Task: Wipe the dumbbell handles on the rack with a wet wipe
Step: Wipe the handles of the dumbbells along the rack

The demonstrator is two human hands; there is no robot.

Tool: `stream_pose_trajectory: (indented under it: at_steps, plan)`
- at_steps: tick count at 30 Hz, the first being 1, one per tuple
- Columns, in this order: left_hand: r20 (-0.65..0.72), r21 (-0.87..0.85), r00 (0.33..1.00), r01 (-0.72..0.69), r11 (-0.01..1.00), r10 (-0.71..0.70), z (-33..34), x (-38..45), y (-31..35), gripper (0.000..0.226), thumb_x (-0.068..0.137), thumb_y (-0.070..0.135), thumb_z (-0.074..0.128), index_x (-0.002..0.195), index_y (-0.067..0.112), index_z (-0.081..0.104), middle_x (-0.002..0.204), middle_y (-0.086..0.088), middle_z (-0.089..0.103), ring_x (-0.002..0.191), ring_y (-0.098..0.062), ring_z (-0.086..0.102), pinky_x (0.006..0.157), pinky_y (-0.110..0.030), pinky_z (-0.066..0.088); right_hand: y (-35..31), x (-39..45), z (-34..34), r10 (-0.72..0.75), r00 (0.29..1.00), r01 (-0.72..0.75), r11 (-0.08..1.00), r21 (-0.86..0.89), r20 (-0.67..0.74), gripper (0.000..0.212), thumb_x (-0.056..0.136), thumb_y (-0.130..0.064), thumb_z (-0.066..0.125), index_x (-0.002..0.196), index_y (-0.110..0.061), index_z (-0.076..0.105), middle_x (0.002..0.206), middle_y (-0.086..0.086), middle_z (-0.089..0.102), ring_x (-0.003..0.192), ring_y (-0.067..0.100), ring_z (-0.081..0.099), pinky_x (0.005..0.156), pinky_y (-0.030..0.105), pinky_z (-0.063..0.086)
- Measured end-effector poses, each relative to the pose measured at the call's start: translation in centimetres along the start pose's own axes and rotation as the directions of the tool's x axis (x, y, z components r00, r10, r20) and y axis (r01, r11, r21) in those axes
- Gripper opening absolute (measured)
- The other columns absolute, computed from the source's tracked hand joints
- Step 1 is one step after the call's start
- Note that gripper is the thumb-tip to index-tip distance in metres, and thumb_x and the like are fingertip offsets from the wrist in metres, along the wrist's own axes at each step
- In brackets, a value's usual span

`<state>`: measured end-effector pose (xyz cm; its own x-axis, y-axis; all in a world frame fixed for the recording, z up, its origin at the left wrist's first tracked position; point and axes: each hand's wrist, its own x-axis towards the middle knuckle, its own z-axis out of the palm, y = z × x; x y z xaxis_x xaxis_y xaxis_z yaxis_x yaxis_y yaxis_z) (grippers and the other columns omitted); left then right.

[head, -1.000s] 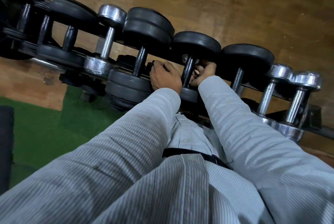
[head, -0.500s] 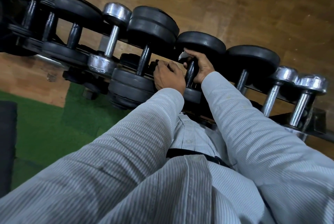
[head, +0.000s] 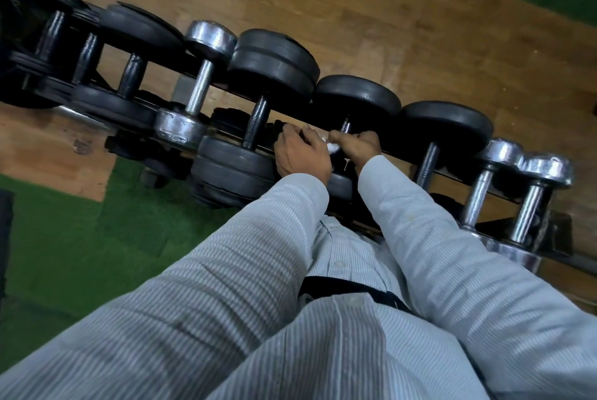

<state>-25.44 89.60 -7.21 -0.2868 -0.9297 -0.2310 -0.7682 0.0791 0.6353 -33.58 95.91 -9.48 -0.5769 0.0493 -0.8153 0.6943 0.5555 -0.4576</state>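
Observation:
A row of dumbbells lies on a black rack point(head: 504, 188) that runs from upper left to lower right. My right hand point(head: 360, 149) is closed around the handle point(head: 345, 125) of a black dumbbell point(head: 358, 95) in the middle, with a white wet wipe point(head: 332, 147) bunched under its fingers. Only the top of that handle shows. My left hand point(head: 300, 152) sits just left of it, fingers curled next to the wipe; whether it grips anything is hidden.
Black dumbbells point(head: 258, 118) and chrome dumbbells point(head: 200, 86) lie to the left, and a black one point(head: 429, 160) and two chrome ones point(head: 529, 205) to the right. Wooden floor point(head: 420, 28) lies behind the rack, green turf point(head: 58, 238) at lower left.
My right hand has slid down the handle from near the upper weight toward the lower end, taking the wipe with it. The left hand stays beside it.

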Motion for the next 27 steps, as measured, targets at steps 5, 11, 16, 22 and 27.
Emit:
stream_pose_trajectory:
  at_steps: [5, 11, 16, 22, 27]
  plan:
    - [0.020, 0.013, 1.000, 0.008, 1.000, -0.008, 0.0, 0.3, 0.0, 0.025, 0.097, 0.031, 0.049, 0.099, 0.010, 0.062, 0.097, -0.007, 0.068, 0.096, -0.029, 0.062, 0.080, -0.042, 0.050, 1.9, 0.1, -1.4, -0.028, 0.993, 0.062, 0.949, -0.309, 0.114, 0.041, 0.055, -0.041, 0.093, 0.068, -0.015, 0.064, 0.070, 0.000, 0.068, 0.071, 0.017, 0.064, 0.066, 0.028, 0.048]
    - [0.017, -0.012, 1.000, 0.004, 1.000, -0.004, -0.2, 0.1, 0.1, 0.021, 0.095, 0.027, 0.051, 0.096, 0.009, 0.063, 0.094, -0.012, 0.068, 0.092, -0.033, 0.062, 0.078, -0.044, 0.051, 2.6, -0.1, -4.0, -0.172, 0.983, 0.185, 0.914, -0.360, 0.071, 0.028, 0.061, -0.025, 0.097, 0.076, -0.016, 0.075, 0.080, -0.003, 0.073, 0.076, 0.010, 0.067, 0.074, 0.024, 0.052]
    - [0.028, -0.016, 0.999, -0.038, 0.999, 0.039, -0.8, -0.3, 0.4, 0.022, 0.097, 0.027, 0.053, 0.098, 0.008, 0.064, 0.101, -0.015, 0.070, 0.098, -0.036, 0.064, 0.078, -0.041, 0.047, 3.2, -0.8, -5.7, -0.237, 0.971, 0.230, 0.953, -0.195, -0.015, 0.019, 0.068, -0.018, 0.092, 0.077, -0.016, 0.076, 0.080, 0.001, 0.077, 0.076, 0.016, 0.074, 0.078, 0.035, 0.063]
    - [0.040, 0.025, 0.990, -0.135, 0.991, 0.134, -1.5, -1.2, 0.7, 0.025, 0.101, 0.030, 0.050, 0.100, 0.008, 0.061, 0.102, -0.016, 0.070, 0.097, -0.036, 0.065, 0.081, -0.042, 0.051, 3.1, -1.9, -8.0, -0.269, 0.963, 0.266, 0.947, 0.179, -0.010, 0.010, 0.082, -0.009, 0.078, 0.082, -0.011, 0.068, 0.088, 0.016, 0.075, 0.062, 0.022, 0.070, 0.058, 0.031, 0.058]
    - [0.036, -0.025, 0.975, -0.221, 0.975, 0.221, -1.7, -3.9, 2.5, 0.017, 0.099, 0.027, 0.053, 0.096, 0.012, 0.058, 0.097, -0.012, 0.068, 0.093, -0.034, 0.063, 0.083, -0.047, 0.052, 3.2, -2.5, -9.4, -0.352, 0.936, 0.339, 0.896, 0.288, -0.006, 0.011, 0.091, -0.021, 0.073, 0.087, -0.012, 0.070, 0.089, 0.011, 0.075, 0.071, 0.023, 0.073, 0.053, 0.027, 0.052]
